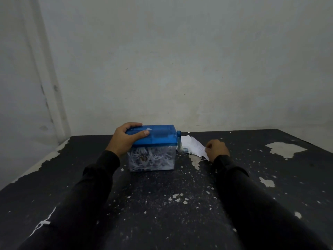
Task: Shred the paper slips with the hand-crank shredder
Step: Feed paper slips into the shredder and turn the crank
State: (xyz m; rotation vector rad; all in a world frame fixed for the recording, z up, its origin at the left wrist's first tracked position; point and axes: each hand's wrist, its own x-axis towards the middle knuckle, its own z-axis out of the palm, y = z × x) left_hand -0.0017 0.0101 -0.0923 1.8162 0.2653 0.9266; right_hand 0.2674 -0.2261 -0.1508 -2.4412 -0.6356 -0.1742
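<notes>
1. Black paint is flaking off the bench, showing pale patches among scattered white flecks.
2. Gripping the left end of the shredder's blue lid, the left hand is curling its fingers over the far edge, thumb lying along the top, bracing the shredder on the bench.
3. Filling the clear bin, white shreds are packing it nearly to the lid, so much of the shredding looks done already.
4. Hanging down the right side, the crank is sitting untouched.
5. Lying just right of the crank, the paper slips are waiting unshredded.
6. Pinching a slip's edge, the right hand is seemingly picking the next one to feed.
</notes>
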